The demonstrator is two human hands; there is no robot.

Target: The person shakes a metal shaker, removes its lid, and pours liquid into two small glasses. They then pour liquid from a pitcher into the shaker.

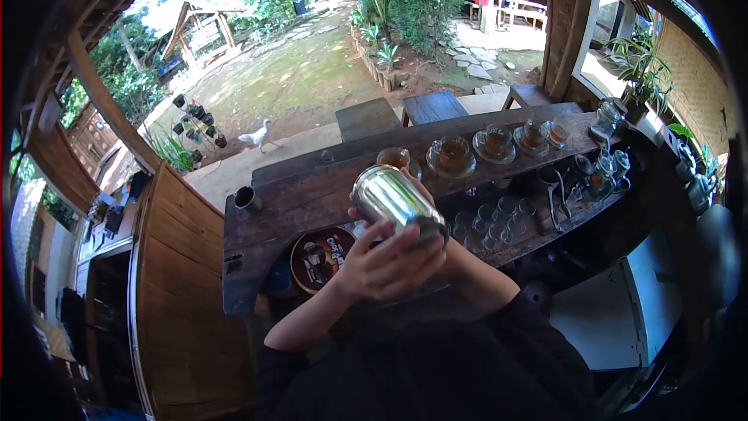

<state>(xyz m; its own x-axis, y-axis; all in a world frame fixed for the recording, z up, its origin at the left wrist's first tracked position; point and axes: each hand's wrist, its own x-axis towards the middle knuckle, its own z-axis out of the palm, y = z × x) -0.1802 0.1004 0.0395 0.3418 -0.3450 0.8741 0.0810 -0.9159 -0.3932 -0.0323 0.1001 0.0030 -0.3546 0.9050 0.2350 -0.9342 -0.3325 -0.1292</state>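
- Mug (pixel 248 199): upright at the left end of the counter (pixel 300 206).
- Tray (pixel 319 259): round, lettered, near the left hand.
- Left hand (pixel 393 269): grasps the near side of the canister.
- Canister (pixel 393 196): metal, tilted, held above the counter between both hands.
- Right hand (pixel 418 186): grasps the far side, partly hidden.
- Cups (pixel 453 154): in a row, rear right; several on saucers.

shiny smooth metal canister (pixel 395 196), dark glossy wood counter (pixel 312 177), clear glass cups (pixel 496 222)
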